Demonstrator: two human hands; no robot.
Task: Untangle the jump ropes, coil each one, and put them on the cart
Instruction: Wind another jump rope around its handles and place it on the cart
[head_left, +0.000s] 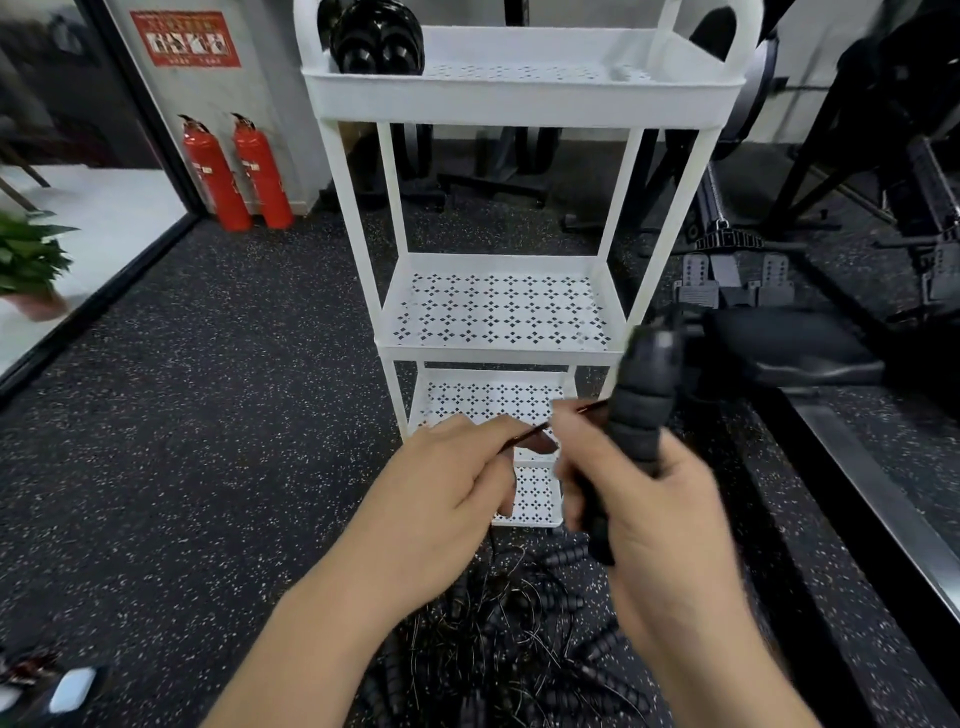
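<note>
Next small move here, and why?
Probably draw the cord through the left hand to pull it free of the pile: the right hand grips a handle, the left pinches its cord, which seems to run down into that pile.

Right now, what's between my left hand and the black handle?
Head view: a thin reddish cord, pinched by the left hand, runs to the handle.
</note>
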